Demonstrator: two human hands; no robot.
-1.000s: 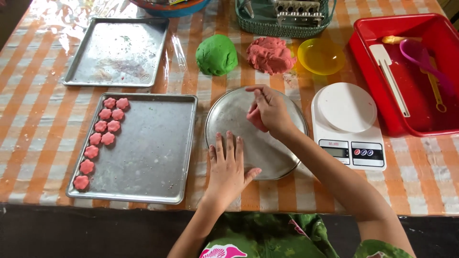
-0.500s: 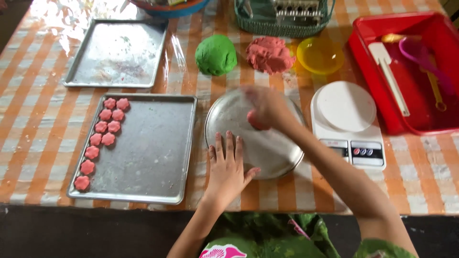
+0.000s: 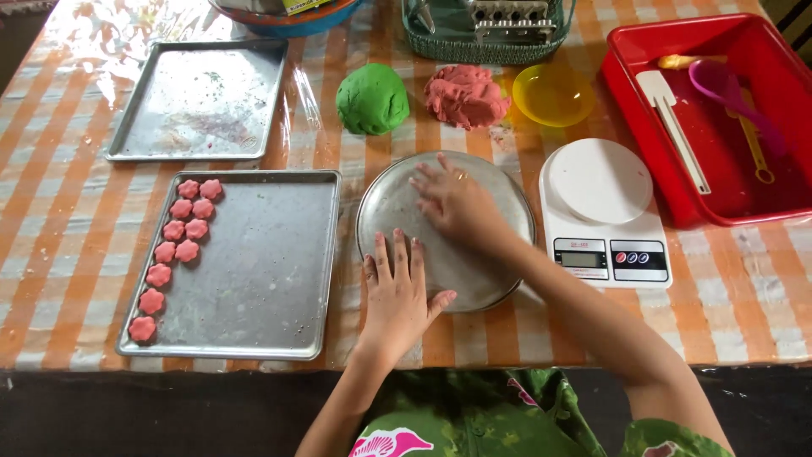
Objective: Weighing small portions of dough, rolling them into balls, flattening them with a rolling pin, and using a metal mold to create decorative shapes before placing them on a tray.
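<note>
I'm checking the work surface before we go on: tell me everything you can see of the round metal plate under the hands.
The round metal plate is a shallow, dull silver disc with a thin raised rim, scuffed and faintly smeared. It lies flat on the checked tablecloth, between the rectangular tray of pink flower shapes and the white scale. The right hand presses palm down on its upper middle; the left hand lies flat over its lower left rim. Whether dough sits beneath the right hand is hidden.

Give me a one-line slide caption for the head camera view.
Right hand pressing flat on round metal plate, left hand steadying its rim, beside rectangular metal tray of pink flower-shaped dough pieces.
</note>
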